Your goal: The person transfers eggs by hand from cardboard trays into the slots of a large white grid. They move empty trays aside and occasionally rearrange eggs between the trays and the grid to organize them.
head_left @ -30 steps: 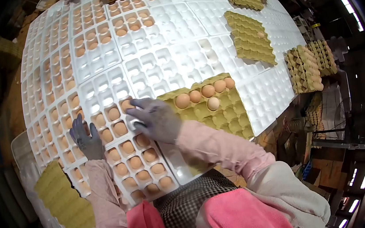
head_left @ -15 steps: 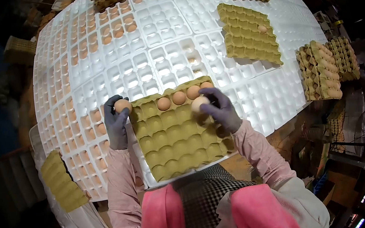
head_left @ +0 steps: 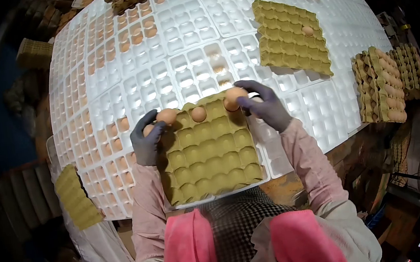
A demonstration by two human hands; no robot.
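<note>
Two gloved hands hold brown eggs over the far edge of a greenish cardboard tray [head_left: 214,169], which lies flat in front of the person and serves here as the clock's centre. The left hand [head_left: 146,143], between 9 and 10 o'clock, has its fingers curled around two eggs [head_left: 166,116], one at the fingertips, the other nearer the palm. The right hand [head_left: 270,106], at 2 o'clock, pinches an egg [head_left: 237,95] between fingers and thumb. Another egg [head_left: 231,105] sits just below it; whether that one is held or rests in a cup, I cannot tell.

The eggs look light, rigid, smooth and easily cracked; a gentle grip around the widest part should suit them. The tray seems light and slightly bendable, best lifted by opposite edges.

A lone egg [head_left: 198,114] in the far row, near 12 o'clock, stands between the hands, and raised ridges leave little finger room. White plastic trays [head_left: 185,21] spread beyond; those from 9 to 11 o'clock hold many eggs. Between 1 and 2 o'clock lies a second cardboard tray [head_left: 285,41] bearing one egg [head_left: 307,30]. A loaded tray stack [head_left: 379,85] stands between 2 and 3.
</note>
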